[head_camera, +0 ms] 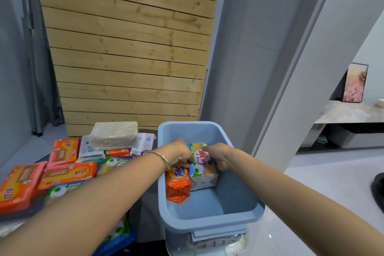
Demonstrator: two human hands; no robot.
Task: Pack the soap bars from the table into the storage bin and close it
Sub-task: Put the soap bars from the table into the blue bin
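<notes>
A blue storage bin (243,212) stands open in front of me, no lid in sight. Both arms reach into it. My left hand (179,153) and my right hand (221,157) grip a green-and-white soap pack (202,169) from either side, holding it upright near the bin's far wall. An orange Tide soap pack (177,184) lies inside, right beside it on the left. On the dark table (31,212) to the left lie several orange soap packs (18,187), green-and-white packs (60,190) and a pale block wrapped in clear film (115,135).
The bin stands on a white floor (311,183) with a latch on its near side (218,233). A wooden slat wall (128,48) rises behind the table. A grey pillar (270,68) is behind the bin, a low marble-topped shelf (351,112) at far right.
</notes>
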